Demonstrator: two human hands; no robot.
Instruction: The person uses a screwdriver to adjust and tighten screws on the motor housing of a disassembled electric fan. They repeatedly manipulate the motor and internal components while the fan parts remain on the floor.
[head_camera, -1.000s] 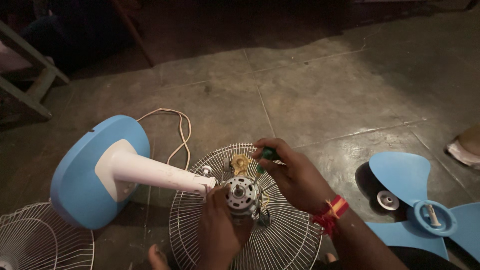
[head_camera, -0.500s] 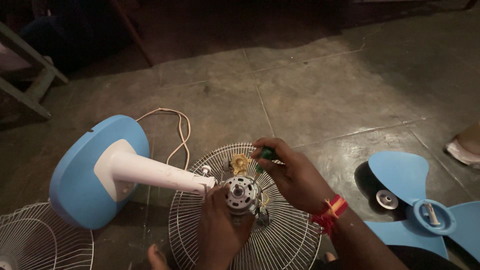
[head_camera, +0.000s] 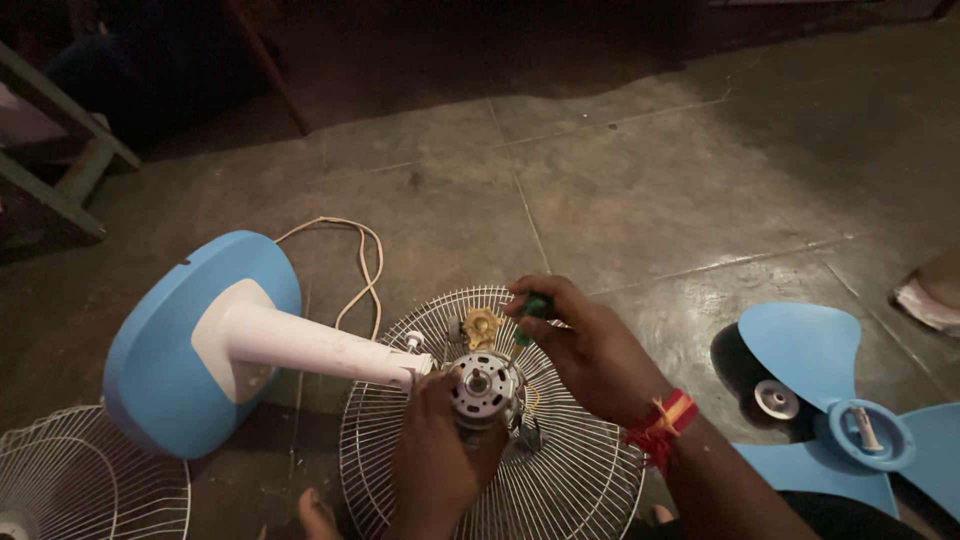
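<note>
- Fan motor (head_camera: 480, 385): one bare metal unit, shaft end up, standing over the wire guard (head_camera: 560, 490) that lies flat on the concrete floor (head_camera: 650, 180), near its near edge.
- Left hand (head_camera: 435, 460): closed around the motor body from below, holding it upright.
- Right hand (head_camera: 590, 345): fingers pinched shut on a green-handled screwdriver (head_camera: 533, 308), its tip pointing down toward the motor's far side; a red and yellow thread band sits on the wrist.
- Handling, as judged: the motor looks dense and heavy for its bulk, rigid, with smooth metal that may slip; the casing sides are the sound place to grip, clear of the shaft and the thin copper wiring.
- Brass-coloured fitting (head_camera: 482, 325): one, just beyond the motor, over the guard.
- Fan stand (head_camera: 200, 345): one, blue base and white neck, lying on its side at the left, the neck reaching the motor; one pale cord (head_camera: 365, 265) loops beyond it.
- Guards counted: two, the second (head_camera: 80, 480) at the near left corner.
- Blue blade set (head_camera: 850, 420): one, at the right, near a small round cap (head_camera: 776, 398).
</note>
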